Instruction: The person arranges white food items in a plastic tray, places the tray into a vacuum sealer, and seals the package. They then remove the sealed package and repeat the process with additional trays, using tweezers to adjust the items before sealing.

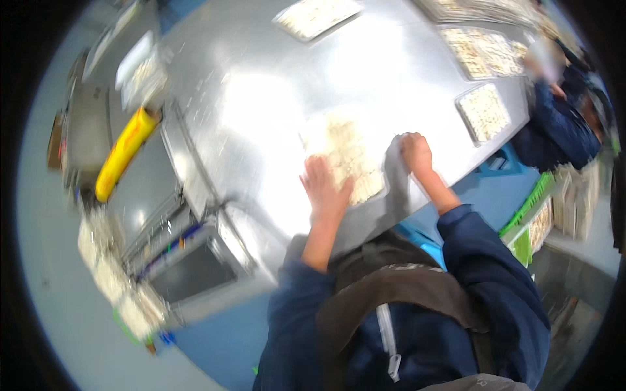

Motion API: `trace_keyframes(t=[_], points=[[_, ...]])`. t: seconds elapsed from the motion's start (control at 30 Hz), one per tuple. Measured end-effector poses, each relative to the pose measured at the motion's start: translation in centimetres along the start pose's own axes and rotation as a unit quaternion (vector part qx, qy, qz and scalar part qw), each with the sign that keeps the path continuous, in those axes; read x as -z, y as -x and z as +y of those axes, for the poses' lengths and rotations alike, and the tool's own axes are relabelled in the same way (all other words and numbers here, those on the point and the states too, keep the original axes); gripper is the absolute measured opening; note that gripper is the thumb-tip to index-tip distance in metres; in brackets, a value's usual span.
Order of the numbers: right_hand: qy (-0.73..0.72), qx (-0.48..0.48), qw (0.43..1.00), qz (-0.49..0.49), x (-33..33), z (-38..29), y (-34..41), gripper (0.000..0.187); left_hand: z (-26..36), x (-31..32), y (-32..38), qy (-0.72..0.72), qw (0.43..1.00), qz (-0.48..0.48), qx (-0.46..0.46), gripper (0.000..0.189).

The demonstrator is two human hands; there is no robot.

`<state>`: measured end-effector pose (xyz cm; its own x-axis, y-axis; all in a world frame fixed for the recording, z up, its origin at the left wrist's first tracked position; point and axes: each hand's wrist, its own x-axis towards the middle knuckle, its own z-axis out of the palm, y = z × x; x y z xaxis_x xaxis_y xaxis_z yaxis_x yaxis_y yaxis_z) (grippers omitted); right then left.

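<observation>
In front of me, a flat rectangular pack of pale pieces [354,161] lies near the edge of the steel table [264,190]. Glare washes out its far part. My left hand [325,188] is on the pack's left side, thumb and fingers apart, palm down. To the right of the pack, my right hand [416,152] is curled above the table, apart from the pack. Blur and glare hide whether something thin is between its fingertips.
More packs of pale pieces [484,112] lie at the right, beside a person in dark sleeves [562,122]. Another pack [318,17] is at the far edge. On the left are a yellow tube [124,154] and a metal-framed machine [195,278]; a green crate [530,205] stands at right.
</observation>
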<state>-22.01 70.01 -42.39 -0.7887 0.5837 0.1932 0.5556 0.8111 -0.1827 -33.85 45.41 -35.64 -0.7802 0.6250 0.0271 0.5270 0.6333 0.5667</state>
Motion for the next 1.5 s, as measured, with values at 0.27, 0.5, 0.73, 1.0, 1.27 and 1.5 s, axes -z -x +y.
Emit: trace_keyframes(t=[0.27,0.5,0.73,1.0,1.27,1.5], points=[[-0.222,-0.095,0.969,-0.048,10.0,0.2,-2.5,0.022,1.6,1.3,-0.6,-0.052,0.997,-0.046,0.036,0.08],[-0.177,-0.181,0.965,0.062,15.5,24.5,-12.8,0.02,0.3,0.4,0.1,-0.09,0.996,-0.012,-0.024,0.084],[-0.188,-0.245,0.948,0.072,13.2,39.8,-23.5,0.025,2.2,1.6,-0.7,-0.117,0.992,-0.049,0.022,0.078],[-0.107,-0.228,0.965,0.073,7.9,44.8,-33.3,0.027,4.6,2.0,-2.0,-0.153,0.986,-0.067,0.02,0.08],[-0.004,-0.274,0.962,0.003,4.6,46.7,-38.1,0.024,5.9,1.8,-2.5,-0.174,0.977,-0.098,0.076,0.08],[0.044,-0.258,0.962,0.081,2.0,51.7,-38.5,0.033,4.9,1.9,-1.4,-0.193,0.975,-0.071,0.086,0.078]])
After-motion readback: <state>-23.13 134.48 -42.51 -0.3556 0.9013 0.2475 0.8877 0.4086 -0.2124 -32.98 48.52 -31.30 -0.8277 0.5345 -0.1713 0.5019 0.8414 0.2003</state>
